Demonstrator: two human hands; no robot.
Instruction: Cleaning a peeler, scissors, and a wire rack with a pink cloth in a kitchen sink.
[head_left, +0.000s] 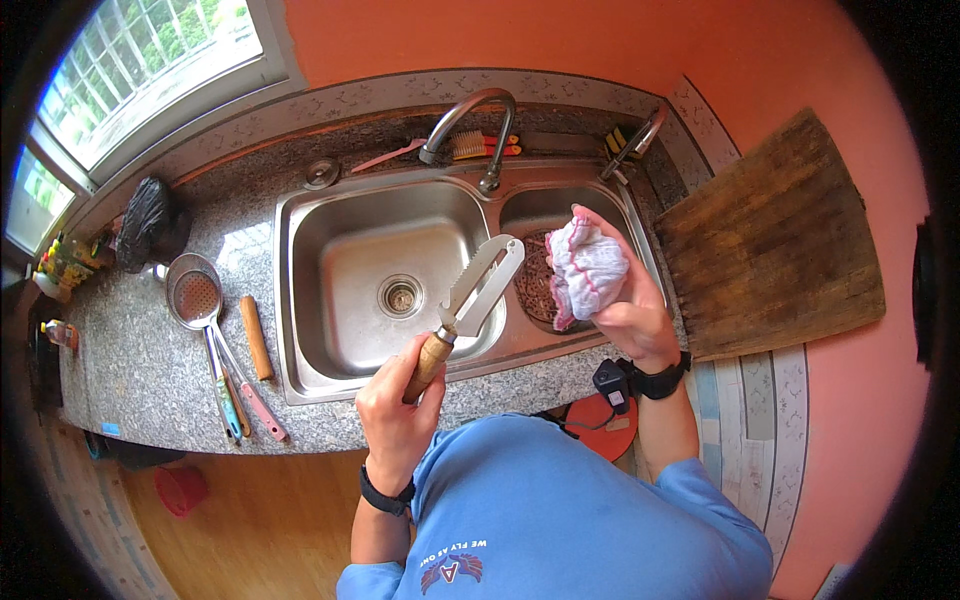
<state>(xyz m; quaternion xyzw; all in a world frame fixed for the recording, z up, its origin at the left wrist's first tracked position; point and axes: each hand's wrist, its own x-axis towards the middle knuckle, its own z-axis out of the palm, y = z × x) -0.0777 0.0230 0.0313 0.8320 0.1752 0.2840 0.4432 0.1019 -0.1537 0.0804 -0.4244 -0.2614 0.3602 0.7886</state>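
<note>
My left hand (401, 412) is closed around the wooden handle of a metal peeler (480, 281), whose slotted, serrated-edged blade points up and to the right. The blade is above the divider of the stainless steel double sink (375, 176). In my right hand (641, 319) is a bunched white cloth (589, 266) with a pink edge, above the smaller basin at the right. Blade and cloth are apart. Part of a brown, patterned strainer or mat (534, 285) shows in that basin behind the cloth.
Skimmers with long handles (196, 291) and a wooden stick (256, 337) lie left of the sink. Behind it rise a curved faucet (469, 112) and a smaller tap (637, 142), with brushes (472, 146) between. A large wooden board (780, 247) leans at the right wall. A black plastic bag (150, 225) sits far left.
</note>
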